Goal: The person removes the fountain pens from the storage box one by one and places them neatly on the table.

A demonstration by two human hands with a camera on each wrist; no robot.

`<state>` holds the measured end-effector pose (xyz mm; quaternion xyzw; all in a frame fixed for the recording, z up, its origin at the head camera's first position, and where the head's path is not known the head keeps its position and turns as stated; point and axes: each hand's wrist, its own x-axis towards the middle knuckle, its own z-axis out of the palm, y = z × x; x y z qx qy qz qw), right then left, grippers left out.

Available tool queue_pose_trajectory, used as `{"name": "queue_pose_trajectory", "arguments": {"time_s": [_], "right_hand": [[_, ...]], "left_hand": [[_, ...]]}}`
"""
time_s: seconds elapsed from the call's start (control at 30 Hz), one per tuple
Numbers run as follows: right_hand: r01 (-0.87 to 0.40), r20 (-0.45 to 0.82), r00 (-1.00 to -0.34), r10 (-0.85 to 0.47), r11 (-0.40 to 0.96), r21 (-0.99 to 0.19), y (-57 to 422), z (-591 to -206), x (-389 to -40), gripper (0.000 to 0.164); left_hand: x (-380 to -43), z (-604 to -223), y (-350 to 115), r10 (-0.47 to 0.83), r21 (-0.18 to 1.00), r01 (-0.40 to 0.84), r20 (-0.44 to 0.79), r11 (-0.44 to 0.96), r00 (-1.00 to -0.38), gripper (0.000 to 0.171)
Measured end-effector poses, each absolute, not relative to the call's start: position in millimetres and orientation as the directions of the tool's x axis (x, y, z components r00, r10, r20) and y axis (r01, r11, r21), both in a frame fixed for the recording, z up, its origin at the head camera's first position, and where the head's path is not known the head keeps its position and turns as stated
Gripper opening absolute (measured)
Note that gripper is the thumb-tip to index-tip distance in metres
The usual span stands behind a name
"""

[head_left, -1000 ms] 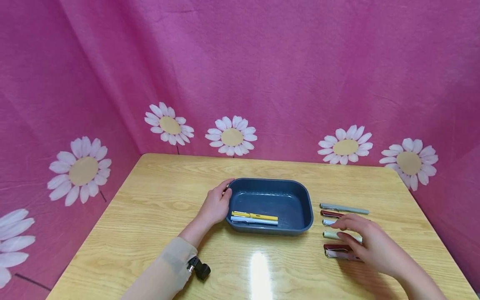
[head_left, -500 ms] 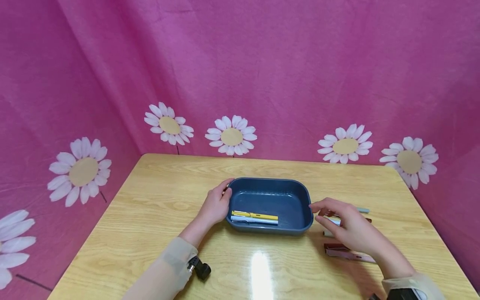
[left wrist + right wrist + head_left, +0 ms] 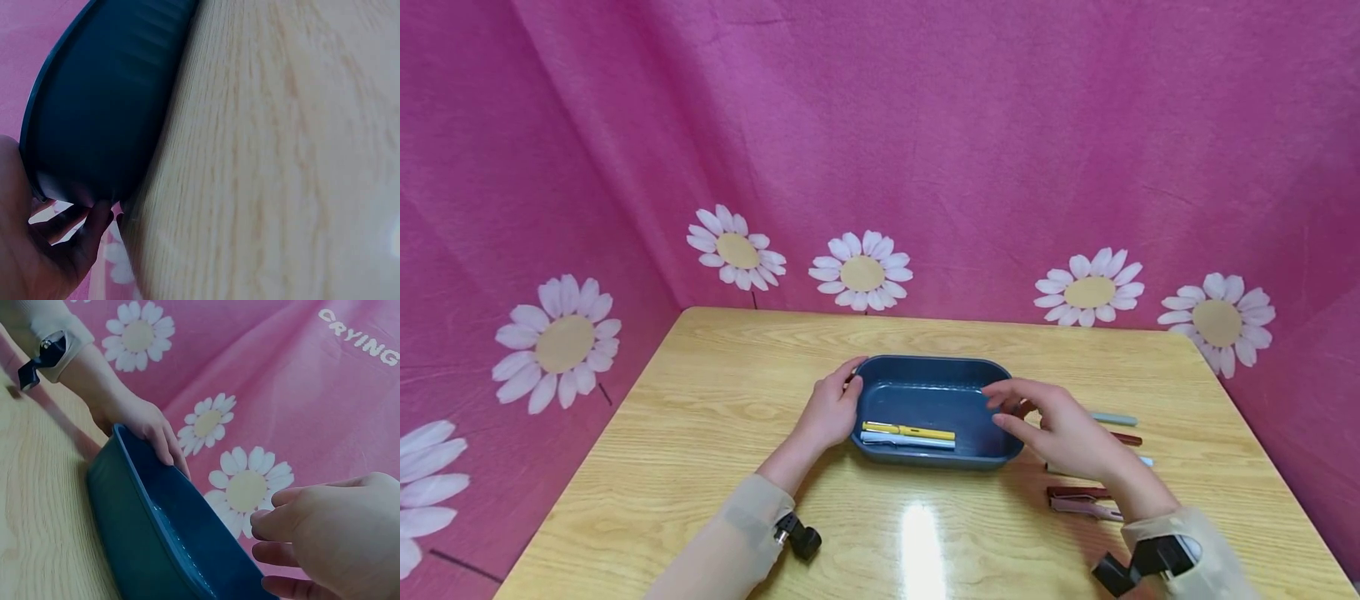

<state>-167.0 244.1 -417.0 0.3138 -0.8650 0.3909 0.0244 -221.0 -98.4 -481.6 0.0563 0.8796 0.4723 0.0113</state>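
Observation:
A dark blue rectangular dish (image 3: 936,461) with rounded corners sits on the wooden table. Inside it, near the front wall, lie a yellow pen (image 3: 908,431) and a light blue pen (image 3: 908,441), side by side. My left hand (image 3: 831,412) grips the dish's left end, thumb at the rim; in the left wrist view its fingers (image 3: 94,228) press the outer wall. My right hand (image 3: 1060,425) hovers over the dish's right rim, fingers loosely bent and apart. No pen shows between those fingers in the right wrist view, where the hand (image 3: 337,531) is beside the dish (image 3: 150,519).
Right of the dish several pens lie in a column, partly behind my right hand: a grey-blue pen (image 3: 1116,419), a dark red pen (image 3: 1127,438), another dark red pen (image 3: 1071,492) and a pink pen (image 3: 1086,507). A pink flowered cloth (image 3: 955,167) stands behind the table.
My right hand has moved left from above the pens to the dish's right rim, fingertips now over its inside. My left hand keeps its grip on the dish's left end.

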Motion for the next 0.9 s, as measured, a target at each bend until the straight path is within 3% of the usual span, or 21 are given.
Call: {"name": "queue_pose_trajectory", "arguments": {"time_s": [0.47, 0.9], "right_hand": [[-0.487, 0.179, -0.817, -0.548, 0.489, -0.724, 221, -421, -185, 0.033], [-0.507, 0.134, -0.766, -0.629, 0.462, -0.728, 205, -429, -203, 0.036]], "left_hand": [[-221, -480, -98, 0.114, 0.841, 0.090, 0.034, 0.534, -0.993, 0.046], [-221, -480, -99, 0.118, 0.841, 0.108, 0.053, 0.530, -0.992, 0.045]]}}
